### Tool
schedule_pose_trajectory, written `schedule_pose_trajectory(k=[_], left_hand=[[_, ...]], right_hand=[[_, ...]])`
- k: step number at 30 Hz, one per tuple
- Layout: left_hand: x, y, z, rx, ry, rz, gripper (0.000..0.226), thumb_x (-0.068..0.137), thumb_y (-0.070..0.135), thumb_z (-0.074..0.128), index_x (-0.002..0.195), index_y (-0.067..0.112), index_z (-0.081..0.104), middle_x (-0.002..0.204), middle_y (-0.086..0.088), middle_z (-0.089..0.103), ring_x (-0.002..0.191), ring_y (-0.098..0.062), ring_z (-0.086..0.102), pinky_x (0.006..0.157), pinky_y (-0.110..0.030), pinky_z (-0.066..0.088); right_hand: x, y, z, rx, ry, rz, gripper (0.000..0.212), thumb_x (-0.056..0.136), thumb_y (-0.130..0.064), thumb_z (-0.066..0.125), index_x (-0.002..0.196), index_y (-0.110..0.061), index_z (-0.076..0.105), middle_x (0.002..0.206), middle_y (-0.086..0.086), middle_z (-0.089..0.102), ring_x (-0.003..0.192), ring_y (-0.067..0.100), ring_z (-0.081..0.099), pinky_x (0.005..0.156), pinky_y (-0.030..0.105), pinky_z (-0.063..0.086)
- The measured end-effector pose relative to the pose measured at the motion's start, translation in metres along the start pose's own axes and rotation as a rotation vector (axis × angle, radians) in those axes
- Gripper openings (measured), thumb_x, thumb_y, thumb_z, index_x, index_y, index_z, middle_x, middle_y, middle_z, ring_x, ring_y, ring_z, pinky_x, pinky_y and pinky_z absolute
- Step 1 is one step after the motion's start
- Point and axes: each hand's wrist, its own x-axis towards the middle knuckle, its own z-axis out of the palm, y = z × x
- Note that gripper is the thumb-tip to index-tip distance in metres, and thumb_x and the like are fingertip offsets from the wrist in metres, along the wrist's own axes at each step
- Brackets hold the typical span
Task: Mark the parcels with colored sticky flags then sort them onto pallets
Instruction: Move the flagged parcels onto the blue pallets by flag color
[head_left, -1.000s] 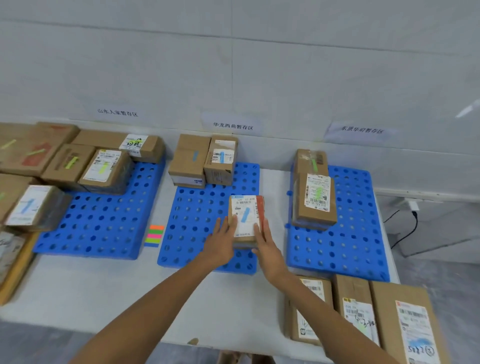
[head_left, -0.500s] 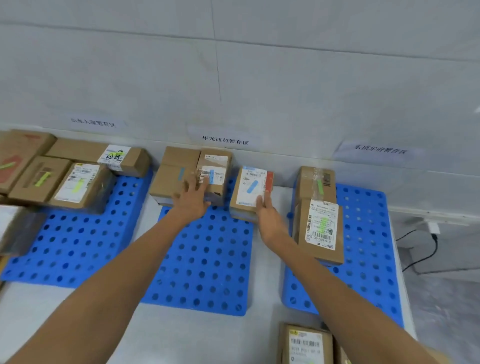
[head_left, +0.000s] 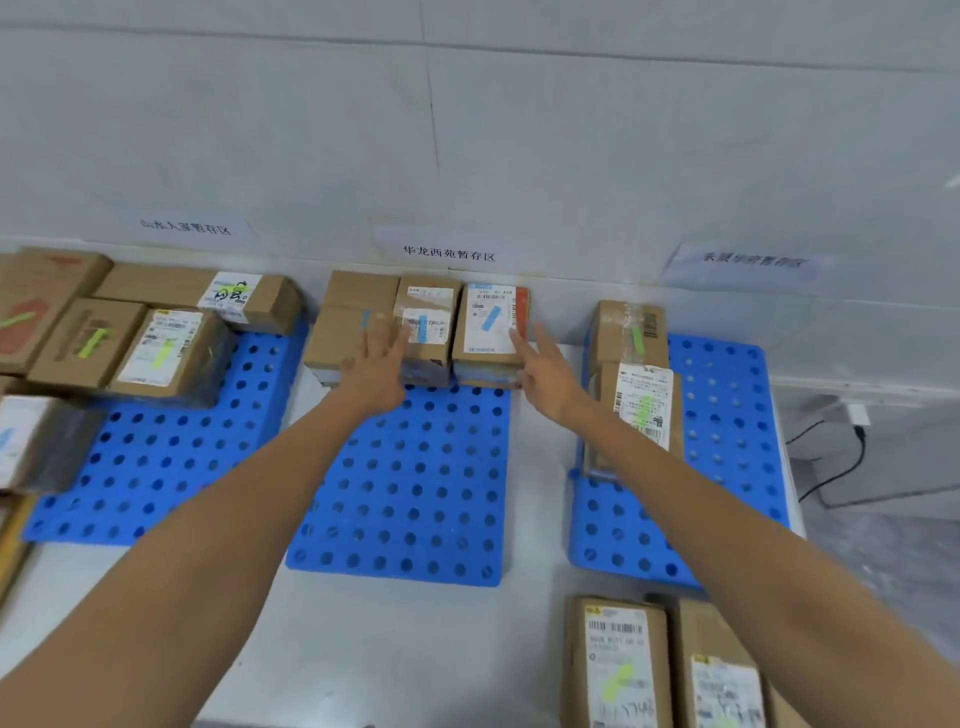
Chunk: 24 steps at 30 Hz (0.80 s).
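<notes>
Blue-flagged parcel (head_left: 491, 325): lies flat at the back of the middle pallet (head_left: 410, 493), below the centre wall sign (head_left: 449, 253), last on the right in a row of three. Sits flush against the neighbouring blue-flagged box (head_left: 423, 332), with the plain brown box (head_left: 353, 322) beyond that.

No longer hangs over the pallet's middle between both hands, as a second ago. No longer shows the gap to its neighbour seen half a second ago, with the right hand at its near end.

Left hand (head_left: 376, 371): fingers straight and spread over the front of the two older boxes, holding nothing. Touching or just clear of them, cannot tell through the blur.

Right hand (head_left: 545, 376): fingers likewise straight and fanned, tips at the parcel's near right corner, nothing gripped. Looks like a last nudge or a letting go; hard to say which.

Reads as one parcel sorted: blue flag in the blue row, squared to the others. Leaves most of the middle pallet bare for more.

Still waiting at the near right of the table (head_left: 363, 649): two labelled parcels, the nearer-left one a green-flagged parcel (head_left: 618, 670). Probably bound for the right pallet (head_left: 727, 415), home of the green-flagged boxes (head_left: 636, 343). Calls next for drawing both hands back and down toward that pair.
</notes>
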Motion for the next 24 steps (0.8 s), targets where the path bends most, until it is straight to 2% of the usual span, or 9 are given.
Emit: schedule_pose_trajectory(k=[3, 6, 8, 9, 12, 13, 17, 20, 24], left_hand=[[-0.037, 0.005, 0.015, -0.130, 0.238, 0.106, 0.073, 0.092, 0.002, 0.043, 0.151, 0.018, 0.002, 0.158, -0.010, -0.003, 0.145, -0.034, 0.000, 0.113, -0.052, 0.024], [-0.089, 0.015, 0.041, -0.223, 0.263, 0.276, 0.059, 0.094, 0.003, 0.042, 0.148, 0.013, 0.020, 0.156, -0.008, 0.015, 0.143, -0.028, 0.015, 0.110, -0.042, 0.032], [-0.128, 0.026, 0.068, -0.290, 0.177, 0.406, 0.054, 0.095, 0.002, 0.042, 0.145, 0.012, 0.028, 0.151, -0.008, 0.026, 0.139, -0.026, 0.025, 0.110, -0.038, 0.033], [-0.146, 0.030, 0.085, -0.325, 0.134, 0.456, 0.051, 0.094, 0.000, 0.043, 0.143, 0.011, 0.033, 0.147, -0.009, 0.033, 0.135, -0.025, 0.031, 0.109, -0.034, 0.033], [-0.194, 0.049, 0.133, -0.424, -0.068, 0.506, 0.047, 0.093, 0.000, 0.043, 0.138, 0.012, 0.039, 0.140, -0.008, 0.041, 0.128, -0.022, 0.040, 0.101, -0.019, 0.029], [-0.208, 0.057, 0.148, -0.447, -0.150, 0.508, 0.047, 0.094, 0.002, 0.042, 0.139, 0.013, 0.038, 0.142, -0.006, 0.040, 0.130, -0.020, 0.039, 0.102, -0.019, 0.028], [-0.252, 0.093, 0.188, -0.475, -0.375, 0.473, 0.050, 0.096, 0.008, 0.042, 0.143, 0.016, 0.031, 0.148, -0.006, 0.034, 0.134, -0.019, 0.034, 0.108, -0.026, 0.029], [-0.270, 0.118, 0.197, -0.490, -0.483, 0.450, 0.055, 0.093, 0.006, 0.045, 0.145, 0.013, 0.027, 0.148, -0.008, 0.035, 0.133, -0.022, 0.037, 0.099, -0.022, 0.033], [-0.273, 0.132, 0.207, -0.575, -0.477, 0.294, 0.060, 0.090, 0.006, 0.050, 0.145, 0.013, 0.026, 0.139, -0.010, 0.044, 0.123, -0.024, 0.048, 0.092, -0.023, 0.043]], right_hand=[[-0.060, -0.001, -0.007, 0.223, 0.180, 0.093, 0.045, 0.096, -0.004, 0.039, 0.141, -0.008, 0.037, 0.147, 0.016, 0.033, 0.136, 0.028, 0.032, 0.107, 0.028, 0.026], [-0.138, 0.004, 0.002, 0.375, 0.173, 0.196, 0.030, 0.096, 0.001, 0.040, 0.120, -0.001, 0.057, 0.122, 0.017, 0.059, 0.109, 0.027, 0.057, 0.091, 0.022, 0.044], [-0.194, 0.018, 0.017, 0.403, 0.112, 0.306, 0.027, 0.097, -0.002, 0.041, 0.115, -0.001, 0.061, 0.118, 0.014, 0.062, 0.102, 0.023, 0.059, 0.079, 0.016, 0.046], [-0.223, 0.024, 0.026, 0.399, 0.090, 0.361, 0.026, 0.097, -0.004, 0.042, 0.114, -0.002, 0.062, 0.117, 0.012, 0.062, 0.103, 0.023, 0.059, 0.078, 0.015, 0.044], [-0.298, 0.040, 0.054, 0.408, 0.089, 0.467, 0.021, 0.095, -0.003, 0.046, 0.105, -0.005, 0.064, 0.112, 0.014, 0.064, 0.105, 0.029, 0.060, 0.091, 0.035, 0.047], [-0.318, 0.040, 0.062, 0.393, 0.085, 0.508, 0.020, 0.094, -0.001, 0.047, 0.103, -0.003, 0.064, 0.110, 0.013, 0.065, 0.104, 0.029, 0.060, 0.091, 0.036, 0.047], [-0.371, 0.029, 0.089, 0.296, -0.013, 0.576, 0.027, 0.090, 0.000, 0.048, 0.115, -0.001, 0.057, 0.118, 0.011, 0.056, 0.110, 0.024, 0.053, 0.094, 0.030, 0.043], [-0.378, 0.019, 0.106, 0.316, -0.006, 0.575, 0.042, 0.085, 0.000, 0.053, 0.127, -0.005, 0.048, 0.129, 0.010, 0.044, 0.120, 0.023, 0.044, 0.098, 0.021, 0.033], [-0.367, 0.005, 0.110, 0.524, 0.106, 0.670, 0.039, 0.085, 0.006, 0.052, 0.121, -0.009, 0.052, 0.118, 0.011, 0.059, 0.101, 0.018, 0.056, 0.087, 0.029, 0.050]])
